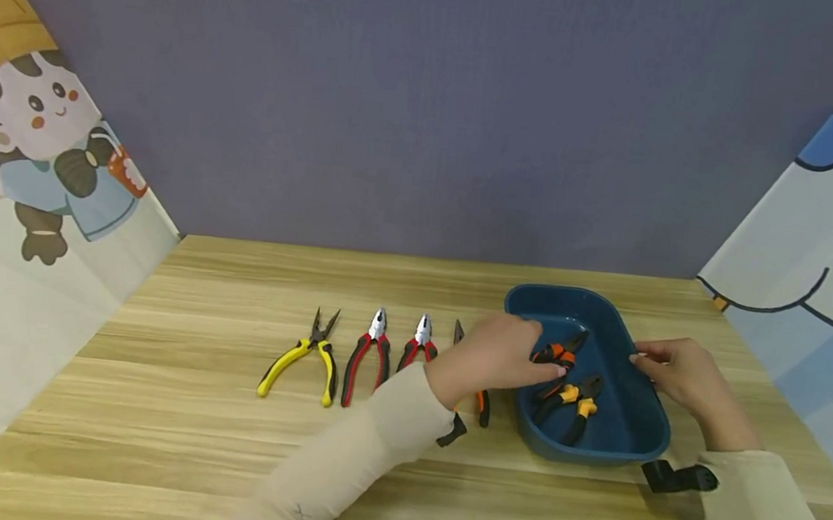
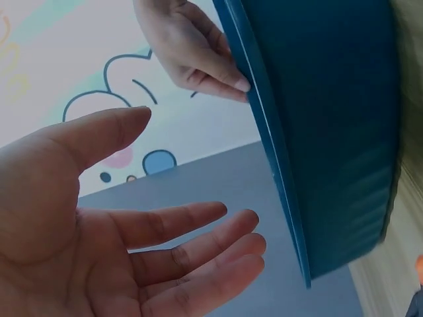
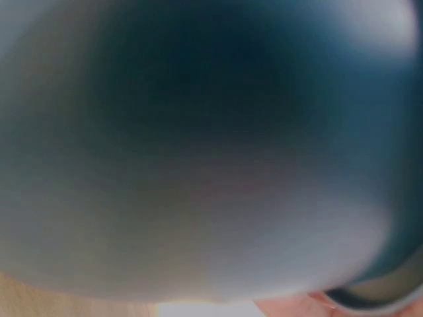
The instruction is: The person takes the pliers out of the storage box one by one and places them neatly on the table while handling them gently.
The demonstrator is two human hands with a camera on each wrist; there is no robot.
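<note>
Left wrist view, left hand (image 2: 99, 231): fingers stood parted, holding nothing, over the blue bin (image 1: 615, 426).
Right hand (image 1: 684, 378): fingers pinched its rim.
Orange-handled pliers (image 1: 565, 356), yellow-handled pliers (image 1: 589, 387): lay inside, near the left fingers.

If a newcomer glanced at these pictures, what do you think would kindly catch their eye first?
Probably the blue bin at the right of the wooden table, with black-and-orange pliers lying inside. The left hand extends over its left rim, while the right hand pinches its right rim. The yellow needle-nose pliers, leftmost in the row, also stand out.
</note>
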